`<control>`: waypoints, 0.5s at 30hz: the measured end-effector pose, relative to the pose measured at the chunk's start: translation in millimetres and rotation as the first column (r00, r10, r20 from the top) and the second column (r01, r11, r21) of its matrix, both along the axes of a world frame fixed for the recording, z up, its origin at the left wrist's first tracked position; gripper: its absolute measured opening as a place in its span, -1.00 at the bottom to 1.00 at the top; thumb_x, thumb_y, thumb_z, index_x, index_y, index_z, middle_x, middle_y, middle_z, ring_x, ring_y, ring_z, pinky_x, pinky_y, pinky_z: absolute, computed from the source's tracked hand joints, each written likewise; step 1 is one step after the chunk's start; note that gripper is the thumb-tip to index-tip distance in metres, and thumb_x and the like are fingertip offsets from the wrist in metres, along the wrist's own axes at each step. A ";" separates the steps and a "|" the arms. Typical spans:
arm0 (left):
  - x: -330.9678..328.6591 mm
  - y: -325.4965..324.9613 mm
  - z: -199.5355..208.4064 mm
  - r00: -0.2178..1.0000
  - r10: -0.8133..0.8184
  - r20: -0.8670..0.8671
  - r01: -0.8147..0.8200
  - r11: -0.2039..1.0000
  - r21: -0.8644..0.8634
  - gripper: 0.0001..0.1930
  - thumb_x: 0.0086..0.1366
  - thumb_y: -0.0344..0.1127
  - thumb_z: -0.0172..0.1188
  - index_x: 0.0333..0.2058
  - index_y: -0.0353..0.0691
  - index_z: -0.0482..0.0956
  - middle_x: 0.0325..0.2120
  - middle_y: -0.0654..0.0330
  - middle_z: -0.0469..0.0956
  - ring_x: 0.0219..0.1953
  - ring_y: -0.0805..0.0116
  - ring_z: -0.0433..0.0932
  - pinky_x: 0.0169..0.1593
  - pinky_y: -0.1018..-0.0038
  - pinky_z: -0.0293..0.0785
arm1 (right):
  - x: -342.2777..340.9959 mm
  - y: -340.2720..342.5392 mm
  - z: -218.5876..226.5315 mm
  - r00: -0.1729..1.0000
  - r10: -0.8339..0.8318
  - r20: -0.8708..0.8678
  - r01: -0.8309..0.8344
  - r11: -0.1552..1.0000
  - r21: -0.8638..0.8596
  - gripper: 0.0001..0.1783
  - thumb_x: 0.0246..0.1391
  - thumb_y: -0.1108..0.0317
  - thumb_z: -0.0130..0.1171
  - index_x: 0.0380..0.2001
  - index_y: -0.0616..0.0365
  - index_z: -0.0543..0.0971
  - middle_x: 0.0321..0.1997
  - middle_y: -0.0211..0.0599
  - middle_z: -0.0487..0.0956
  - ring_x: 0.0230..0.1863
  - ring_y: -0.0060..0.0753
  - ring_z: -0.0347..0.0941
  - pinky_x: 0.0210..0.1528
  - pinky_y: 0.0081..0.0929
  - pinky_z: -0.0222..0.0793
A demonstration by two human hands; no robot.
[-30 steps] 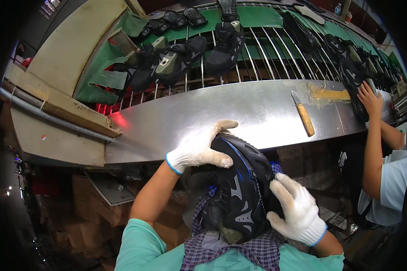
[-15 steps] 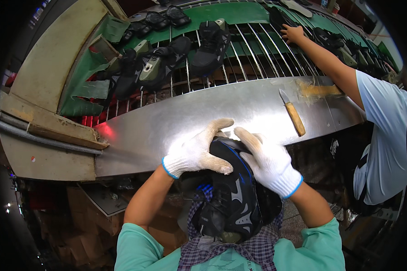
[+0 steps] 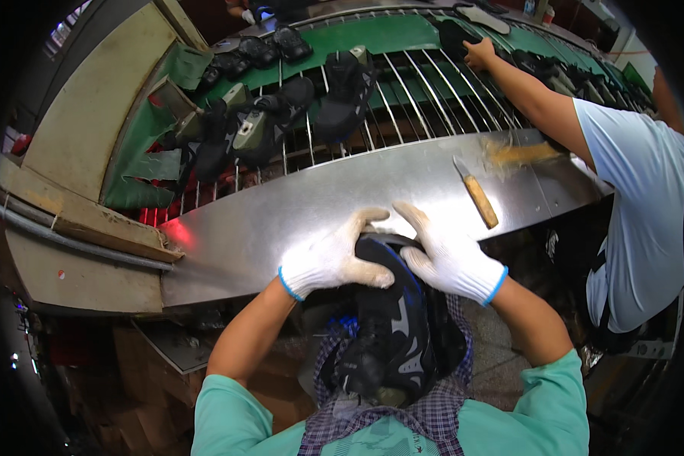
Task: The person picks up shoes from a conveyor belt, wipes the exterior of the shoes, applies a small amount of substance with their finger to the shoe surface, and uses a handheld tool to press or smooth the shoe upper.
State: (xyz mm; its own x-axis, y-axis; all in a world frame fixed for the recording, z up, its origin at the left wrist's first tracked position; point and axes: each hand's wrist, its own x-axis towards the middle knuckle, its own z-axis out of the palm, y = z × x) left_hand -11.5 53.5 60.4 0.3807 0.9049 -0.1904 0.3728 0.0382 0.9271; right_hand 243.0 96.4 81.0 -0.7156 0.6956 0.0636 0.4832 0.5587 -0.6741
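Note:
A black sports shoe [image 3: 387, 327] with blue and white markings lies against my chest, toe pointing at the steel shelf [image 3: 296, 213]. My left hand [image 3: 334, 257], in a white glove with a blue cuff, presses on the shoe's toe from the left. On the right side of the toe rests my right hand [image 3: 447, 258], gloved the same, with fingers spread. Both hands grip the shoe at the shelf's near edge.
A knife with a wooden handle [image 3: 476, 194] lies on the shelf to the right. Behind it a green conveyor with a wire rack [image 3: 403, 99] carries several black shoes [image 3: 342, 91]. A person in a white shirt [image 3: 631, 197] on the right reaches an arm [image 3: 524, 91] over the rack.
My right hand moved from the shoe's heel side up to the toe beside my left hand. The neighbouring person's arm has stretched out across the conveyor.

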 end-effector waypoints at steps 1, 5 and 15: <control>0.4 4.6 -5.9 0.998 0.012 0.061 -0.009 0.998 -0.055 0.27 -0.04 0.11 0.70 0.48 -0.45 0.16 0.35 -0.23 0.41 0.42 -0.04 0.40 0.50 0.18 0.27 | -5.2 7.2 6.0 0.998 0.000 0.070 0.003 0.999 -0.041 -0.24 0.27 0.37 0.22 0.50 0.18 0.26 0.08 0.13 0.68 -0.05 0.23 0.71 -0.02 -0.04 0.67; -5.5 3.5 -14.3 0.992 0.012 0.126 -0.017 0.999 0.034 0.27 -0.02 0.04 0.70 0.50 -0.43 0.12 0.34 -0.21 0.42 0.43 -0.01 0.40 0.53 0.16 0.22 | -21.1 14.6 -1.2 0.985 0.168 0.047 -0.174 0.973 0.151 -0.30 0.33 0.42 0.14 0.51 0.10 0.27 0.06 0.09 0.70 -0.06 0.16 0.72 -0.02 -0.09 0.67; -12.6 0.5 -1.3 0.999 0.014 0.032 -0.010 0.994 -0.113 0.01 0.02 -0.02 0.68 0.36 -0.37 0.41 0.19 -0.04 0.57 0.26 0.15 0.53 0.38 0.27 0.41 | 39.2 -14.7 29.4 0.965 0.171 0.198 -0.087 0.924 -0.373 0.12 0.14 0.23 0.31 0.61 0.23 -0.09 0.42 0.45 0.38 0.18 0.35 0.61 0.21 0.02 0.59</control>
State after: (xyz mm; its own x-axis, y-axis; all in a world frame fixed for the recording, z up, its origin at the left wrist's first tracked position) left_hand -24.2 54.1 59.1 0.3780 0.8829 -0.2787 0.3410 0.1470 0.9285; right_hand 282.2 81.7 110.4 -0.7670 0.5420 -0.3434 0.5839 0.3677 -0.7238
